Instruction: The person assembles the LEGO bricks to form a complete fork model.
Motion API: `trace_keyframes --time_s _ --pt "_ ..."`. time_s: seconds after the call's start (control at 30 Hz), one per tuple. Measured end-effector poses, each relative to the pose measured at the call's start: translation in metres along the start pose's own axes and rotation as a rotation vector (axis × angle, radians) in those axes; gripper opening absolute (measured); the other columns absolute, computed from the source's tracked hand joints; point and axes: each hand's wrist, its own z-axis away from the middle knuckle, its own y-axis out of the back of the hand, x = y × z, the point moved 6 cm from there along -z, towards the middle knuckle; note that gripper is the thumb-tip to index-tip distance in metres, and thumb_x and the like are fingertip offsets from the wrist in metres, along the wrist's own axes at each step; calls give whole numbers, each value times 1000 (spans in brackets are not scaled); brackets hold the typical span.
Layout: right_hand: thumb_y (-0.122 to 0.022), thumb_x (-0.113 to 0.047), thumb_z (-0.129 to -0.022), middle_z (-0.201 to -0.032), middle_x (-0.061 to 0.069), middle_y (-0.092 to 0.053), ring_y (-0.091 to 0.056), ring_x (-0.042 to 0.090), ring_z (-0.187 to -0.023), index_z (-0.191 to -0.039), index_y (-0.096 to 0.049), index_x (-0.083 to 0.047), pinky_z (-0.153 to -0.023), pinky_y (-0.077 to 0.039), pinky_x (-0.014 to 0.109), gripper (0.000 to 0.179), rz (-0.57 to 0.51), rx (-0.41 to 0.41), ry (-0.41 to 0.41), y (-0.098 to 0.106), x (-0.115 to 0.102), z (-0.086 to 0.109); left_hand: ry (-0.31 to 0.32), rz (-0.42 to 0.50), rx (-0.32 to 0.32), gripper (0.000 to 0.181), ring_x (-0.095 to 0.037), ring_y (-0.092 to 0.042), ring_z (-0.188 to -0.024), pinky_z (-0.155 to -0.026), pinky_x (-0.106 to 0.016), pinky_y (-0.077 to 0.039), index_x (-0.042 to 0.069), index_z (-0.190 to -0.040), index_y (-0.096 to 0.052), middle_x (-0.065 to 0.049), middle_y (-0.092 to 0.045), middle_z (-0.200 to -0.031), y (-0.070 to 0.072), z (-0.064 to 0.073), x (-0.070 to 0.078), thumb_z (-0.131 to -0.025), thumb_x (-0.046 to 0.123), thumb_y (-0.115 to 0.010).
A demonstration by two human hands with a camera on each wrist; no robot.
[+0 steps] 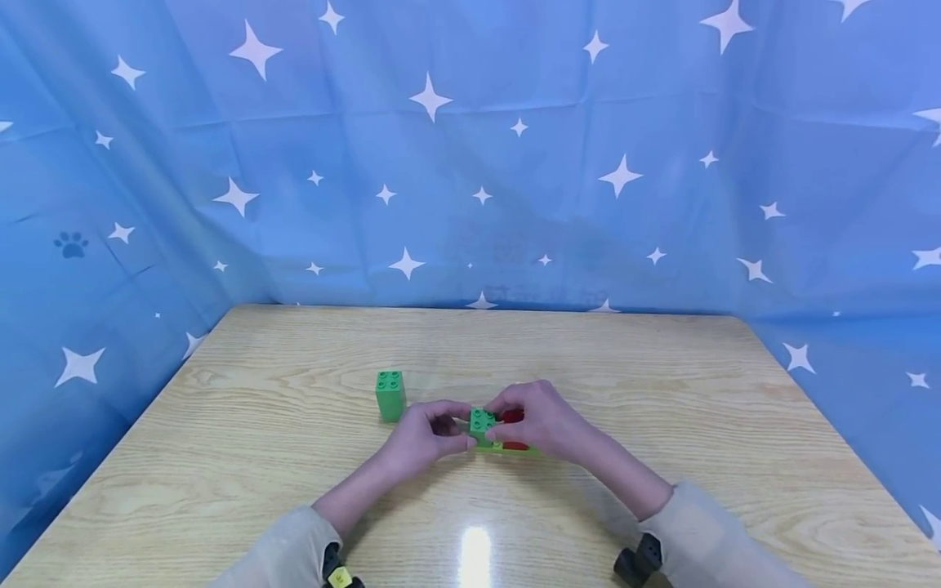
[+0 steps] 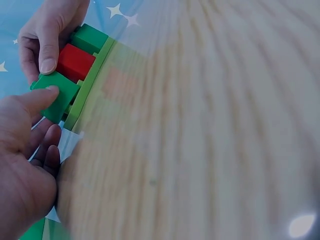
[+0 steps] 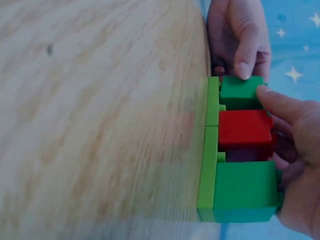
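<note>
A green brick (image 1: pixel 482 426) stands at the left end of a low lime-green base (image 3: pixel 208 170). My left hand (image 1: pixel 421 437) pinches this brick between thumb and fingers from its left side. From the right, my right hand (image 1: pixel 542 420) also holds it, its thumb on the near face. Beside that brick on the base is a red brick (image 3: pixel 245 129), partly covered by my right hand in the head view. Another green brick (image 3: pixel 245 192) sits at the base's right end. Whether the pinched brick is pressed fully onto the studs, I cannot tell.
A separate tall green block (image 1: pixel 390 396) stands upright on the wooden table (image 1: pixel 294 359), behind and left of my left hand. A blue curtain (image 1: pixel 470 163) with white stars hangs behind the table and along its sides.
</note>
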Motion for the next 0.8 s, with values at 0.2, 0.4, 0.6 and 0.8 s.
trace_keyframes --time_s 0.2,0.4,0.6,0.8 --pt "-85 -20 -87 -94 -8 -74 -64 9 -82 -108 -80 -10 -73 -55 27 24 10 3 20 -2 -1 -1 0 9 -7 37 -16 -64 -85 -70 -23 -53 4 -123 -73 -2 -73 -98 1 1 -1 -88 10 -81" --pt "-85 -21 -86 -95 -7 -75 -64 8 -81 -110 -80 -10 -71 -55 26 27 41 14 33 -1 -3 -1 -20 -66 -21 35 -15 -65 -85 -70 -24 -54 5 -124 -72 -1 -73 -98 -1 0 1 -91 11 -79" --pt "-84 -20 -87 -96 -6 -76 -65 7 -83 -110 -80 -9 -73 -54 27 26 89 0 39 -1 -7 -4 -57 -101 -33 33 -16 -65 -85 -69 -24 -55 3 -124 -72 -2 -74 -98 -1 0 2 -92 11 -78" --pt "-83 -17 -88 -95 -6 -76 -64 7 -83 -109 -80 -9 -73 -54 28 23 92 -5 36 0 -8 -4 -108 -129 -45 30 -15 -65 -80 -68 -24 -55 4 -121 -74 0 -72 -90 -1 1 6 -91 9 -78"
